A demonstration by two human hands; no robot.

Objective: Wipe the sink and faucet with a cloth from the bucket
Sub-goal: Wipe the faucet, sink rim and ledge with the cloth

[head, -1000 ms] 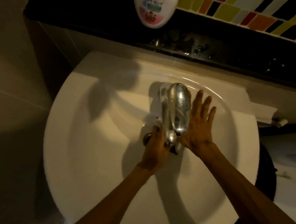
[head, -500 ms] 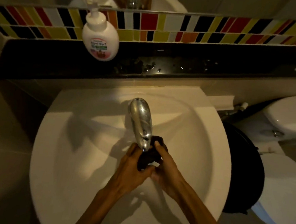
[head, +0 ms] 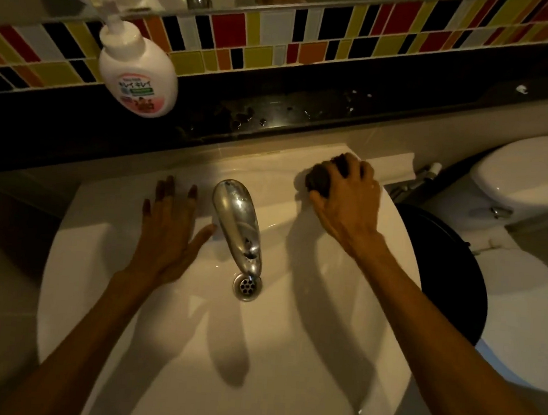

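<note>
Both hands are flanking the faucet [head: 237, 224]: right hand [head: 347, 202] is clutching the cloth [head: 320, 178] on the sink [head: 100, 260] rim, left hand [head: 167, 232] is lying flat, fingers spread.

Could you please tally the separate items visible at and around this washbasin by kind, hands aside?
Sink: 1
Faucet: 1
Drain: 1
Dark cloth, under the right hand: 1
Soap pump bottle: 1
Toilet: 1
Total: 6
</note>
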